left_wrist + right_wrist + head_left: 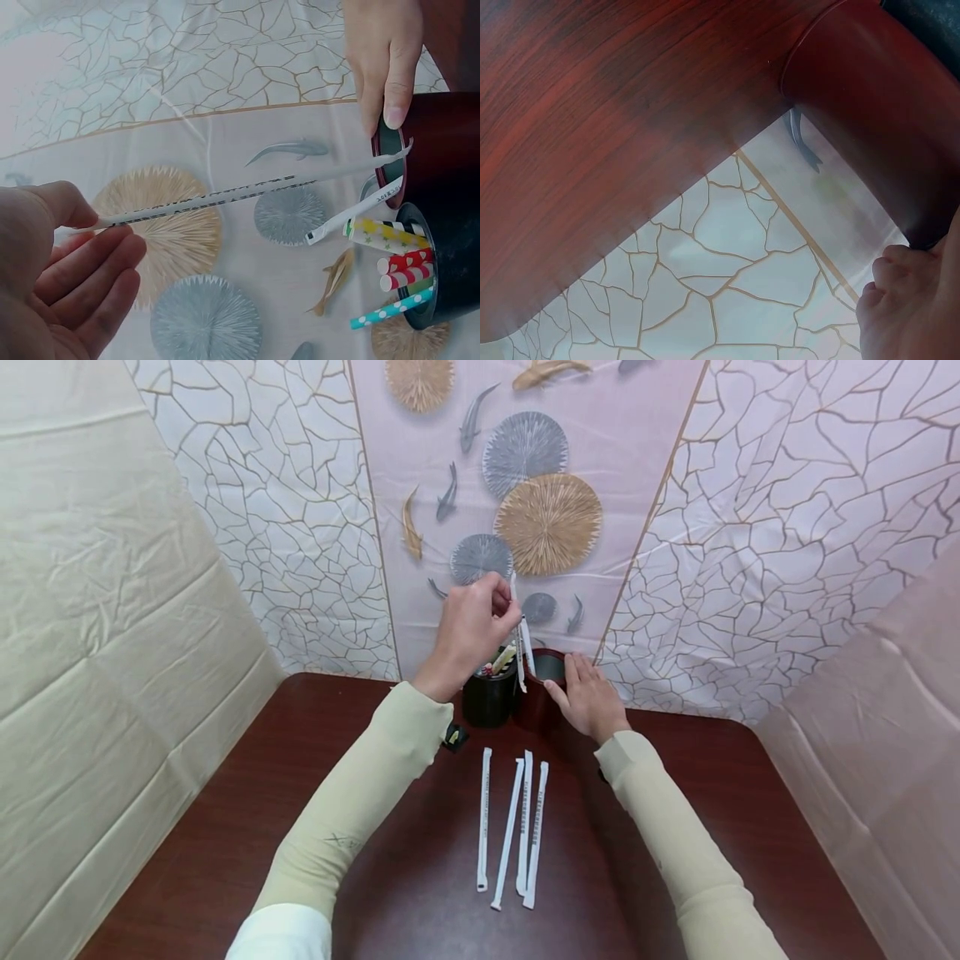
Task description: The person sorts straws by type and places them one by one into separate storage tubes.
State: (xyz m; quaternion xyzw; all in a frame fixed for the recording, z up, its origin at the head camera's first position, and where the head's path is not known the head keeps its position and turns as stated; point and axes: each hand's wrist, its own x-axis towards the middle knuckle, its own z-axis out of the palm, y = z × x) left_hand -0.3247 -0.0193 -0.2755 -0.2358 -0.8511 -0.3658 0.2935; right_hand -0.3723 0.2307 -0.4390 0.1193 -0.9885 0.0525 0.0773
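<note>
My left hand pinches one end of a paper-wrapped straw between thumb and forefinger. The straw slants down, its lower end at the mouth of a dark red cup. Another wrapped straw stands in that cup, leaning out over the rim. On the cup's right side my right hand holds it near the rim, thumb toward me and fingers behind. Touching or close beside it on the left is a black cup with patterned paper straws, among them a blue dotted straw.
Several wrapped straws lie lengthwise on the dark wooden table, in front of the cups. A patterned cloth backdrop rises right behind the table's far edge, with pale cloth walls on both sides.
</note>
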